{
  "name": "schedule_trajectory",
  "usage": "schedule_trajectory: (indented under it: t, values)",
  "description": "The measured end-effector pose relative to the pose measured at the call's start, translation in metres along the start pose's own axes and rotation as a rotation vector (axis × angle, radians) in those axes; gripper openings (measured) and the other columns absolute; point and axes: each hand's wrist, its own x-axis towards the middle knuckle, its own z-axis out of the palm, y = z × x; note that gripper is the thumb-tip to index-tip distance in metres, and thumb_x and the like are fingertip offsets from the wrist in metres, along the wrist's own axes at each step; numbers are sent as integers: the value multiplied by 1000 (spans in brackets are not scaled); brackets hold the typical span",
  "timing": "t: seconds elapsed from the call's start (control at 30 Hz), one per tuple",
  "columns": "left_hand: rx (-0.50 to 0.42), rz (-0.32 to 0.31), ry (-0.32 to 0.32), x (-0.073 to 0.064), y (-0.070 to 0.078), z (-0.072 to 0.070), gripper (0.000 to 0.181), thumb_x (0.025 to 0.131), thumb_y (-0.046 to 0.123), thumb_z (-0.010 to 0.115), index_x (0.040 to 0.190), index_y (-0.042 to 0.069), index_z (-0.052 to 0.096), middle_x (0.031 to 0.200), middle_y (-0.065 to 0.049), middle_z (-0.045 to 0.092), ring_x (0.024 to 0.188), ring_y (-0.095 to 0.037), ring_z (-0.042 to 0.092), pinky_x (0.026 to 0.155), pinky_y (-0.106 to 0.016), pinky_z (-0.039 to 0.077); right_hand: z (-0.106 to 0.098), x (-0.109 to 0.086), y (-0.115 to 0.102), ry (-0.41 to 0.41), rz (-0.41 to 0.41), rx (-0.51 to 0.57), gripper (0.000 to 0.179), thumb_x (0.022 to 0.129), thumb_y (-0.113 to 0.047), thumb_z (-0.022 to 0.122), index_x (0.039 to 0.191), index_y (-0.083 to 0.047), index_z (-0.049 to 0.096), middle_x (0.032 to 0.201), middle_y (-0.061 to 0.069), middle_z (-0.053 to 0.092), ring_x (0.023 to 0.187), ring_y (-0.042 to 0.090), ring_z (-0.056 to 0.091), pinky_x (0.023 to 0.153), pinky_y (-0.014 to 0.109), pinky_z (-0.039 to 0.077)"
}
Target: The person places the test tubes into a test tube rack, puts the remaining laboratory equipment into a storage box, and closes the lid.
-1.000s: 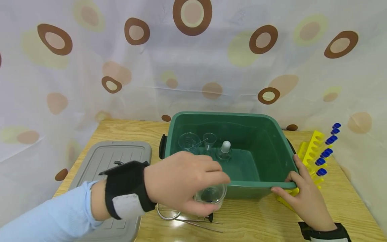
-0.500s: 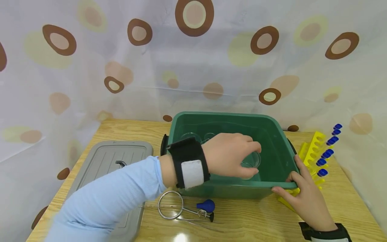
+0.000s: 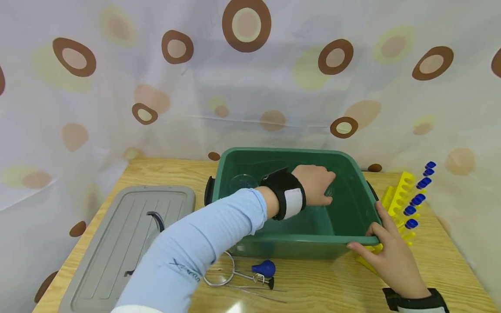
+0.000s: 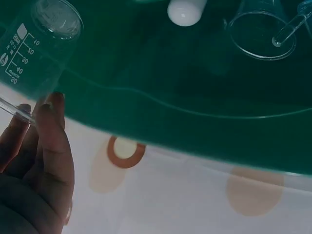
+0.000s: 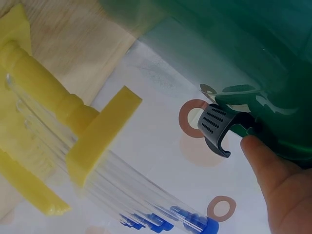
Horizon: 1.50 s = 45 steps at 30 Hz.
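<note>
My left hand reaches down inside the green plastic bin. Its fingers grip the rim of a small clear glass beaker, which carries white graduation marks; in the head view the hand covers most of it. A white rounded cap and a clear glass vessel with a thin glass rod at its mouth sit nearby in the bin. A larger clear beaker stands at the bin's left end. At the front right corner, my right hand holds the bin's rim with thumb and fingers.
Right of the bin stands a yellow rack of blue-capped tubes. A grey lid lies to the left. In front are a metal ring clamp, a blue rubber bulb and thin metal rods.
My left hand has carried the small beaker from in front of the bin, over its front rim, and down inside towards the back right. The right hand stays on the corner.
</note>
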Motion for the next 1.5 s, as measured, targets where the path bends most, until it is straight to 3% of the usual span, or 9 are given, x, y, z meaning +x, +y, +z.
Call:
schedule_trajectory:
  t: [0.2, 0.3, 0.43, 0.5, 0.57, 0.7, 1.07, 1.33, 1.5]
  values:
    - [-31, -21, -56, 27, 1, 15, 37, 91, 38, 57, 124, 21, 54, 110, 9, 62, 96, -5, 60, 81, -19, 48, 1, 1, 0, -2, 12, 5, 35, 79, -33, 74, 76, -11, 47, 154, 24, 14, 123, 58, 34, 57, 22, 41]
    - [-86, -19, -77, 34, 1, 23, 23, 91, 30, 60, 112, 19, 58, 100, 9, 63, 89, -5, 60, 76, -19, 47, 2, 0, -2, 4, 7, 22, 35, 78, -32, 75, 75, -11, 47, 153, 25, 15, 123, 58, 33, 68, 39, 51]
    - [-141, -24, -96, 44, 0, 36, 10, 90, 22, 62, 100, 18, 61, 87, 8, 61, 75, -5, 56, 67, -19, 44, 3, -1, -5, 9, 5, 25, 36, 78, -31, 75, 74, -11, 46, 153, 26, 16, 123, 58, 34, 78, 60, 47]
    - [-156, -22, -104, 49, -2, 42, 2, 91, 20, 61, 91, 18, 61, 77, 8, 58, 67, -6, 51, 61, -19, 40, 3, -3, -5, 9, 12, 19, 36, 77, -32, 76, 75, -11, 46, 153, 26, 16, 122, 58, 35, 67, 44, 52]
    - [-153, -19, -97, 51, -4, 46, 16, 91, 15, 59, 76, 17, 58, 64, 7, 49, 58, -7, 42, 56, -20, 34, 3, -4, -5, 12, 16, 14, 36, 77, -32, 76, 75, -12, 46, 153, 26, 16, 121, 58, 36, 54, 29, 45]
    - [-110, -17, -78, 49, -6, 49, 39, 93, 10, 54, 58, 16, 38, 52, 4, 29, 50, -10, 26, 51, -22, 24, 2, -5, -5, 15, 22, 16, 36, 77, -32, 76, 76, -11, 46, 153, 25, 15, 121, 58, 36, 47, 22, 34]
    - [-44, -3, -77, 57, 3, 55, 44, 94, 9, 54, 58, 15, 30, 51, 4, 22, 51, -10, 23, 52, -21, 22, 0, -4, 0, 32, 21, -1, 36, 74, -31, 79, 73, -14, 47, 152, 24, 19, 122, 56, 37, 59, 25, 42]
    - [89, 30, -164, 81, 3, 73, 34, 96, 12, 50, 66, 16, 36, 60, 4, 32, 60, -9, 32, 56, -21, 27, 1, -7, 0, 46, 13, 39, 34, 74, -28, 79, 74, -14, 48, 153, 24, 18, 122, 56, 36, 49, 22, 35]
    - [116, 38, -160, 81, 3, 75, 30, 96, 11, 50, 68, 15, 40, 66, 5, 42, 65, -8, 37, 58, -22, 31, 1, -7, 0, 50, 14, 41, 34, 73, -27, 80, 74, -15, 48, 154, 22, 18, 123, 56, 36, 50, 22, 35]
